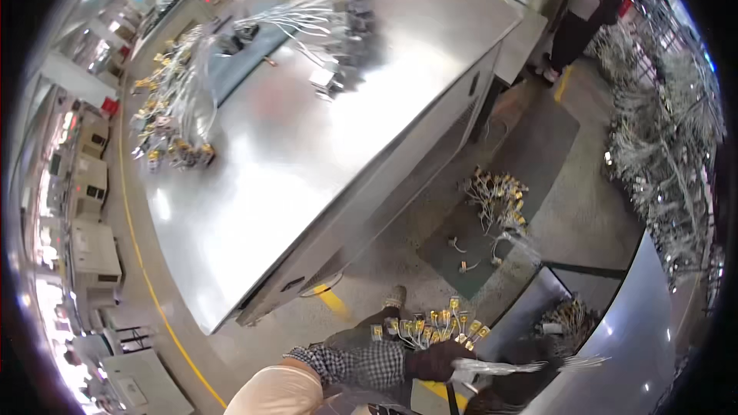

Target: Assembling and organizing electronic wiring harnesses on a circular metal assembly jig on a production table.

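Observation:
My left hand (437, 360), in a dark glove below a checked sleeve cover, is closed around a bundle of cables near the bottom of the view. White cable (503, 367) comes out of its right side, and yellow-tipped connectors (434, 328) fan out above it. To the right of it, a dark blurred shape (530, 351) overlaps the cables. It may be my right hand, but its fingers cannot be made out.
A large shiny metal table (254, 207) carries more cable bundles (181, 107). More connector-ended cables (496, 200) lie on a dark floor mat (469, 269). A metal bin (538, 300) holds cables at lower right. Hanging cables (661, 138) line the right. Another person (588, 15) stands far right.

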Action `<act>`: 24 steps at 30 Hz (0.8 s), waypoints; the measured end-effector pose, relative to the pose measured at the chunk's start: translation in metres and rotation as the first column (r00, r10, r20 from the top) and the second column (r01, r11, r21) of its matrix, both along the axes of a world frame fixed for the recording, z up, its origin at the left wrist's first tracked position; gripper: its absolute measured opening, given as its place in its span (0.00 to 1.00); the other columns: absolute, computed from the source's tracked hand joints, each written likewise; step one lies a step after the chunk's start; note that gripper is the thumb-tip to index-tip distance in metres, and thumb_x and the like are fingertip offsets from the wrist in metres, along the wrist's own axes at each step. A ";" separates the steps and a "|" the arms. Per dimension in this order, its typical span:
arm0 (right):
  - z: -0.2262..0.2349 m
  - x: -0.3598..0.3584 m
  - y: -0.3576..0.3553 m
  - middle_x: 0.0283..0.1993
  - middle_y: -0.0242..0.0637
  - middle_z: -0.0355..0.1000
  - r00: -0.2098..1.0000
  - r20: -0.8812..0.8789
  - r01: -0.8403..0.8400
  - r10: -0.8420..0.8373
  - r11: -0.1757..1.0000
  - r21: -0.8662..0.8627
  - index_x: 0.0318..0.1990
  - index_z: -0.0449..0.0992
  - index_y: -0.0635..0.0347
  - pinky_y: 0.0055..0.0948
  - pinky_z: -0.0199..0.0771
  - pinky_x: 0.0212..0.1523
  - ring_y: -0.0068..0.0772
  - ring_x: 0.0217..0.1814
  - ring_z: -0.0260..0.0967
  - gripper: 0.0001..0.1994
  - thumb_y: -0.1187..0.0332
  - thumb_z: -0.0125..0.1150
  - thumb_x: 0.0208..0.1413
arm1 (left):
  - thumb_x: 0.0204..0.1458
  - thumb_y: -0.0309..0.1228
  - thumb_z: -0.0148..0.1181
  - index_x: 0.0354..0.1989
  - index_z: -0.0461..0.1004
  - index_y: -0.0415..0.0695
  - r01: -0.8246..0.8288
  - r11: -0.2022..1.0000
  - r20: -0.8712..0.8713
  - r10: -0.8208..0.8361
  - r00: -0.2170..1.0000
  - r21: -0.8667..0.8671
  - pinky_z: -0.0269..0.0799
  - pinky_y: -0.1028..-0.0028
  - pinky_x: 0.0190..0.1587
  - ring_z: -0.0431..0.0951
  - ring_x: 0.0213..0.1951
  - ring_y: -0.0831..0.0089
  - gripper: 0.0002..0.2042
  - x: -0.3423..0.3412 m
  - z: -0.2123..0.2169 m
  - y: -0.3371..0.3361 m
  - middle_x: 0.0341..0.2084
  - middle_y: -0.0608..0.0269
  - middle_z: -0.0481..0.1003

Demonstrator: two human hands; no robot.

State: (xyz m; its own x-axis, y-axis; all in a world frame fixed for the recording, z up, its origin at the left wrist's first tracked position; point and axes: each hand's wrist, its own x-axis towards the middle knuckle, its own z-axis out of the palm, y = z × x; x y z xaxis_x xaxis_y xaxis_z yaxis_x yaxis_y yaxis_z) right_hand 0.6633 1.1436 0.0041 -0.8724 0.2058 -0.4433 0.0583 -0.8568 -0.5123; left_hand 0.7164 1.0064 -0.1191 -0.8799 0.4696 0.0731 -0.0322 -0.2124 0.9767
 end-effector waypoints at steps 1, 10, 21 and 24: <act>0.003 -0.010 0.026 0.20 0.30 0.60 0.920 -0.301 -0.357 0.251 0.852 -0.382 0.33 0.69 0.53 0.34 0.60 0.21 0.25 0.18 0.55 0.23 0.43 0.41 0.59 | 0.44 0.46 0.63 0.36 0.76 0.42 -0.002 0.991 -0.121 -0.015 0.993 -0.137 0.71 0.63 0.37 0.77 0.32 0.57 0.19 0.011 0.011 -0.013 0.27 0.53 0.77; 0.044 -0.002 -0.044 0.23 0.33 0.66 0.845 -0.349 -0.250 0.406 0.876 0.413 0.35 0.71 0.54 0.34 0.68 0.26 0.25 0.25 0.63 0.16 0.53 0.42 0.59 | 0.45 0.33 0.57 0.33 0.76 0.44 -0.029 0.895 -0.336 -0.137 0.932 -0.444 0.73 0.65 0.41 0.77 0.37 0.61 0.09 -0.046 -0.076 0.005 0.32 0.56 0.76; -0.111 0.006 -0.116 0.28 0.33 0.68 0.780 0.119 -0.054 0.614 -0.124 0.991 0.31 0.71 0.54 0.32 0.69 0.28 0.29 0.29 0.66 0.07 0.63 0.49 0.55 | 0.38 0.31 0.62 0.32 0.76 0.42 0.153 0.960 0.415 -0.044 0.909 -0.233 0.73 0.62 0.40 0.79 0.38 0.59 0.12 0.027 -0.318 -0.098 0.32 0.50 0.77; -0.112 -0.011 -0.032 0.29 0.33 0.69 0.862 0.305 -0.066 0.404 -0.507 0.859 0.30 0.71 0.54 0.31 0.69 0.28 0.30 0.30 0.67 0.05 0.66 0.51 0.53 | 0.43 0.31 0.61 0.31 0.75 0.43 -0.101 0.796 -0.082 0.064 0.995 -0.597 0.74 0.65 0.35 0.79 0.33 0.61 0.08 -0.073 -0.156 0.017 0.29 0.52 0.77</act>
